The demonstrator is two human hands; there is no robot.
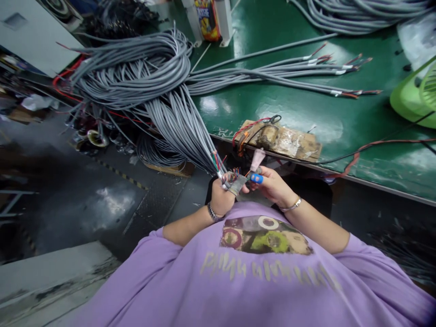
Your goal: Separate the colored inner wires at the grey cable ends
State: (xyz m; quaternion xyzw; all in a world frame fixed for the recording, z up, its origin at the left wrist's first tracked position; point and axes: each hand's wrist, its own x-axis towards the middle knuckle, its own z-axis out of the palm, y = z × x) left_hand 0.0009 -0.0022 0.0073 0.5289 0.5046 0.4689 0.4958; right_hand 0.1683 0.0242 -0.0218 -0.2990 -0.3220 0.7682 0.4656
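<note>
Cable end (222, 178) inside left grip (220, 198), tool (256, 178) (blue) alongside

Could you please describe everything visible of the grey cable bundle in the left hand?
The bundle of grey, plastic-sheathed cables lies looped on the green tabletop, then hangs off its edge toward the person. The left hand grips its end, where stripped red, green and blue wires fan out. The right hand holds a blue-tipped tool beside them.

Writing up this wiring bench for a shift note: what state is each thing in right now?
left hand, closed around the cable end
cable end, stripped, coloured wires bared
right hand, gripping the tool
tool, blue-handled, held at the wires
cable bundle, draped over the table edge
fan, cannot tell if running
</note>
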